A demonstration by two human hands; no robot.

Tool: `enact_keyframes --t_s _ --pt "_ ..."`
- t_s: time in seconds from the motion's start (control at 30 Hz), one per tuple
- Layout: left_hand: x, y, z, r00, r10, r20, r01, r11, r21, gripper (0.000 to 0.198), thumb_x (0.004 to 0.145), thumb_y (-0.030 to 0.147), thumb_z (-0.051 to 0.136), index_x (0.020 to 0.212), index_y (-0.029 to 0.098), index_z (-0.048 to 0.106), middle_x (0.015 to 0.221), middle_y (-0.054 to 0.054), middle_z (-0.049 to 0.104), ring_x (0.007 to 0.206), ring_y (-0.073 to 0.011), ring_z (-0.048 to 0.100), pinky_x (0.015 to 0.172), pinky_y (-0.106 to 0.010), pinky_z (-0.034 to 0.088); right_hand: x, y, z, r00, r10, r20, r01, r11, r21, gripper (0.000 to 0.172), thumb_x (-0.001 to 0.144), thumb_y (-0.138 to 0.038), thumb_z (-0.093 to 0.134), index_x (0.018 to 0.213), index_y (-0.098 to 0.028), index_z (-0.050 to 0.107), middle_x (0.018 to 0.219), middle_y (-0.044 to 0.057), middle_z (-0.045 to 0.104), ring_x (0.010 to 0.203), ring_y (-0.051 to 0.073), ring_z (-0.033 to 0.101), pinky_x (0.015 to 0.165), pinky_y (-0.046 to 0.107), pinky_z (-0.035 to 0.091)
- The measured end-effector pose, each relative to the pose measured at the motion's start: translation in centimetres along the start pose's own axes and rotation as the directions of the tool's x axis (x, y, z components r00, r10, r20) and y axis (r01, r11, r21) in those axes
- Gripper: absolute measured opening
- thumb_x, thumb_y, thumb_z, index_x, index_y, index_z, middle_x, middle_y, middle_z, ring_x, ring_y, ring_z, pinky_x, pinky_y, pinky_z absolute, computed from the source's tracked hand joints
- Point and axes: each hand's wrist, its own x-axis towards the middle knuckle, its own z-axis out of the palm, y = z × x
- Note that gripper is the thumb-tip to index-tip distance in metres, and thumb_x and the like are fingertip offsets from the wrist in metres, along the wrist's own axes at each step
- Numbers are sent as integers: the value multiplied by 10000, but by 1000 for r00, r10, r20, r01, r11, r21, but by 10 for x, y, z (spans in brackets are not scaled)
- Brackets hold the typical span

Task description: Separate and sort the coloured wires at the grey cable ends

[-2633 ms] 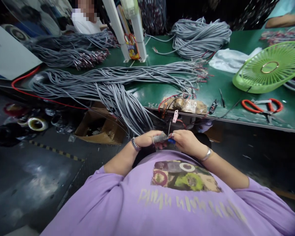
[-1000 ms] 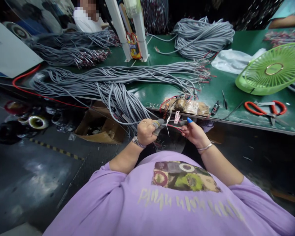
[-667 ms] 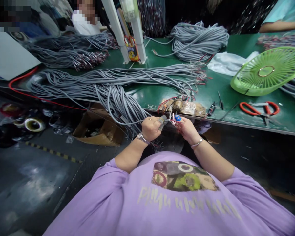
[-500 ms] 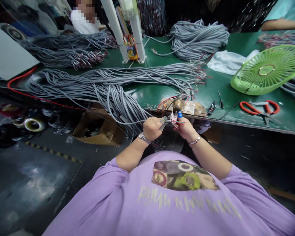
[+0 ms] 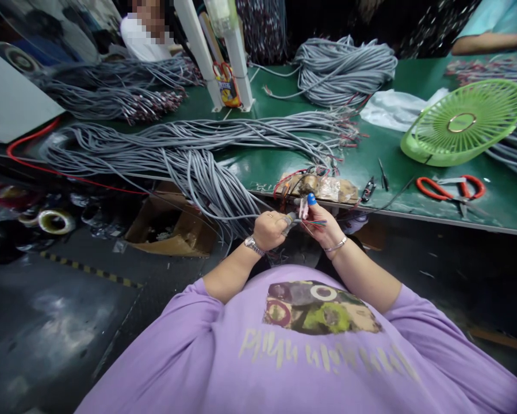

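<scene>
My left hand (image 5: 270, 228) is closed round the end of a grey cable (image 5: 223, 214) that runs off to the left into the hanging bundle. My right hand (image 5: 324, 225) wears a blue finger cot (image 5: 311, 199) and pinches the thin coloured wires (image 5: 315, 222) that fan out of that cable's end. Both hands are held close together just below the front edge of the green table (image 5: 370, 155), above my purple shirt.
A long bundle of grey cables (image 5: 189, 146) drapes over the table edge. A coil of grey cable (image 5: 344, 63) lies at the back. A green fan (image 5: 463, 121), red-handled scissors (image 5: 450, 188) and a taped block with wires (image 5: 322, 185) sit right. A cardboard box (image 5: 172, 224) stands on the floor. Other people sit beyond.
My hands rose from my lap to the table edge with the cable. The right hand's fingers shifted along the coloured wires, which now fan out to the right.
</scene>
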Motion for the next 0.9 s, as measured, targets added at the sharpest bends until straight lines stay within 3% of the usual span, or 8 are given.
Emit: enact_keyframes --t_s 0.17,0.3,0.43,0.73,0.8,0.9 --pt "0 1 2 998 -14 66 15 1000 -11 225 857 201 523 987 149 699 865 -87 745 739 -173 657 683 -313 467 -1 4 0 999 28 -21 -28 999 39 483 723 -662 712 686 -197 584 554 -30 583 428 75 476 380 200 385" --pt "0 3 -4 999 -16 30 19 996 -92 199 879 211 538 997 156 689 860 -85 744 738 -164 665 684 -311 479 -2 8 -8 997 67 45 -68 997 38 524 775 -730 600 731 -207 597 563 -27 590 409 74 464 370 196 376" --pt "-2 8 -17 998 21 -59 -28 994 -110 204 872 181 542 1025 158 677 835 -71 746 714 -161 673 662 -312 495 -6 9 -17 989 128 77 -133 989 69 540 806 -737 553 759 -202 615 614 -3 633 449 86 497 408 207 405" --pt "-24 27 -54 995 10 -94 -31 973 -229 231 874 192 591 1100 181 638 831 -50 753 732 -142 708 672 -275 549 -12 9 -32 974 224 39 -226 973 56 493 839 -683 557 810 -193 606 674 1 637 478 74 476 415 187 353" --pt "-28 28 -57 995 -48 -85 27 970 -242 212 890 222 592 1091 190 653 827 -48 751 740 -141 706 686 -276 559 -13 8 -33 974 222 37 -224 973 50 466 851 -657 562 812 -194 602 677 -3 636 484 72 482 428 184 367" --pt "-29 25 -55 952 -303 -42 276 909 -313 202 910 300 592 1042 179 685 852 -63 746 755 -141 698 701 -271 569 -15 7 -33 972 233 16 -234 970 62 406 846 -601 610 807 -197 603 667 -13 640 480 68 488 430 171 380"
